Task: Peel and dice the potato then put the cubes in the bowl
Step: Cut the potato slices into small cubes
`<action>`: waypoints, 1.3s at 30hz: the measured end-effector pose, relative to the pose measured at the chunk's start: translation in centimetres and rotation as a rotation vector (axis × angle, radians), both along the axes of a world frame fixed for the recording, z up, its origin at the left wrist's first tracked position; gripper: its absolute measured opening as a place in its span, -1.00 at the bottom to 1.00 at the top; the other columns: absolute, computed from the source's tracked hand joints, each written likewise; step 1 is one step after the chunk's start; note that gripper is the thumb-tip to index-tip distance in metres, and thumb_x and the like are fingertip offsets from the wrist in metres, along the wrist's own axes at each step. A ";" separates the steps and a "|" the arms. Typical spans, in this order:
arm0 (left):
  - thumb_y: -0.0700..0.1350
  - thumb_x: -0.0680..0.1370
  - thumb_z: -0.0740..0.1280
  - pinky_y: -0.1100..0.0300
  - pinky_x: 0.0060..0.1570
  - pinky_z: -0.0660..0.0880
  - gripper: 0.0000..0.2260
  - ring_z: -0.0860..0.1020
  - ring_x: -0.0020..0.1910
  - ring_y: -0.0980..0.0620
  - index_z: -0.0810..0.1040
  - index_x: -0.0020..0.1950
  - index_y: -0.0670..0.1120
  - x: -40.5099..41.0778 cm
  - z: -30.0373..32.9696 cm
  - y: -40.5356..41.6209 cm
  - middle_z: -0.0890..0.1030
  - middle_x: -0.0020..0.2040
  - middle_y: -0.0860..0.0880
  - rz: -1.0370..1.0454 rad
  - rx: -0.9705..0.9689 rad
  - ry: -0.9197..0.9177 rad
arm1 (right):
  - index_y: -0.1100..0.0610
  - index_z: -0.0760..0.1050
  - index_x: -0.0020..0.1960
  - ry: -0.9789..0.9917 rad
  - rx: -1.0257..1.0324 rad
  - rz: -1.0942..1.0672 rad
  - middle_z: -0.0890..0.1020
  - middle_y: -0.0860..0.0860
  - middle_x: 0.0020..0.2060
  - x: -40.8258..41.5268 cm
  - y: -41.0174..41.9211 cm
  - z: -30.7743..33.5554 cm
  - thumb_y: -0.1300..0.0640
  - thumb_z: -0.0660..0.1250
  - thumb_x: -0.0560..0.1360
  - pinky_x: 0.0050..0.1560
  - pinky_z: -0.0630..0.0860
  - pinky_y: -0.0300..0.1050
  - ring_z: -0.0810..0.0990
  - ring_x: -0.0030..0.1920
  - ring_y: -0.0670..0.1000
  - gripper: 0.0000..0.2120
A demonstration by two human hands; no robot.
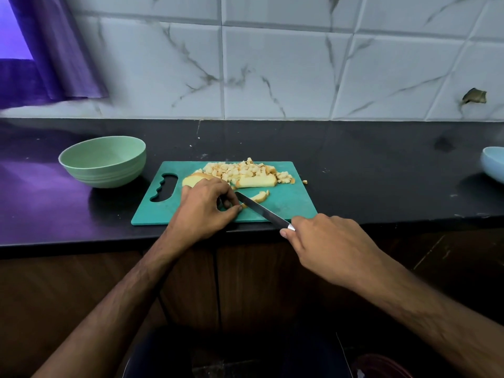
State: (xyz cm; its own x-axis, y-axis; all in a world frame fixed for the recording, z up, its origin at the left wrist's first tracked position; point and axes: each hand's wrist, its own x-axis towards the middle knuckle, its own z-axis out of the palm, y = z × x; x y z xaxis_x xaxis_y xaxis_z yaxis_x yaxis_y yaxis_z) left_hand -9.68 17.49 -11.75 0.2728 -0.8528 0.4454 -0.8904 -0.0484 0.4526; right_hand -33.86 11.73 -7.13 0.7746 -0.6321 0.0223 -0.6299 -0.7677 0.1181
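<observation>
Dicing potato on a teal cutting board at frame centre.

Head view: right hand wrapped around the knife handle, blade angled toward upper left over a thin potato strip; left hand with fingers curled, pinching the strip's near end. Heaped cubes and uncut slices behind, partly hidden by the left hand. Green bowl left on the dark counter; blue bowl at right edge.
</observation>
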 end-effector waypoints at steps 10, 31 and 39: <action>0.09 0.50 0.47 -0.17 0.03 0.51 -0.91 0.48 -0.08 0.21 0.61 -0.13 0.14 -0.1 0.3 0.1 0.55 -0.14 0.21 -0.041 0.006 0.032 | -0.02 0.43 0.09 -0.022 0.051 0.006 0.49 -0.09 -0.17 1.2 -0.4 -0.7 -0.22 -0.06 0.70 -0.23 0.44 -0.09 0.51 -0.20 -0.08 -0.62; 0.13 0.53 0.45 -0.02 0.07 0.35 -0.86 0.50 -0.04 0.17 0.54 -0.06 0.14 -0.9 0.0 -0.2 0.57 -0.10 0.20 0.000 -0.108 -0.116 | -0.07 0.32 -0.03 -0.065 0.065 -0.001 0.41 -0.12 -0.28 0.1 -1.0 0.3 -0.24 -0.09 0.69 -0.36 0.27 -0.17 0.41 -0.31 -0.13 -0.65; 0.08 0.60 0.34 0.03 0.08 0.35 -0.81 0.50 0.03 0.15 0.58 0.18 0.07 -0.4 0.1 -1.1 0.56 0.03 0.16 -0.034 -0.050 -0.200 | -0.05 0.33 -0.18 -0.154 0.188 -0.087 0.51 -0.08 -0.26 -1.4 -4.4 1.3 -0.22 -0.02 0.70 -0.27 0.41 -0.10 0.51 -0.27 -0.10 -0.61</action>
